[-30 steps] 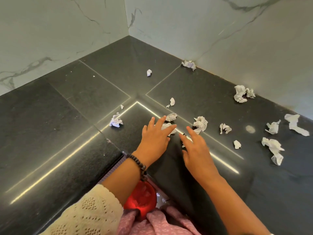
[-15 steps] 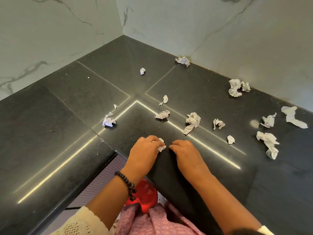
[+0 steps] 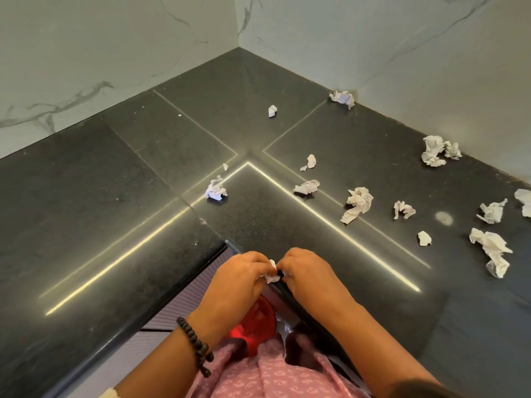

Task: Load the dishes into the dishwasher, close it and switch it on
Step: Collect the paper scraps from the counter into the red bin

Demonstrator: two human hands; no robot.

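Note:
No dishes or dishwasher show in the head view. My left hand [image 3: 238,282] and my right hand [image 3: 311,280] meet fingertip to fingertip at the inner corner edge of the black countertop [image 3: 287,225]. Both have curled fingers. A crumpled white paper scrap [image 3: 271,275] is pinched between them, and most of it is hidden in my left hand's fingers. A red round container [image 3: 255,323] sits directly below my hands, under the counter edge.
Several crumpled paper scraps lie on the counter, such as a scrap at the left [image 3: 216,190], a scrap in the middle [image 3: 357,203] and a scrap at the right [image 3: 491,254]. Marble walls [image 3: 373,38] close the far corner. A ribbed cabinet front [image 3: 184,305] runs below the left edge.
Both hands pulled back from the middle of the counter to its inner edge, closing their fingers on a paper scrap. They now sit over the red container.

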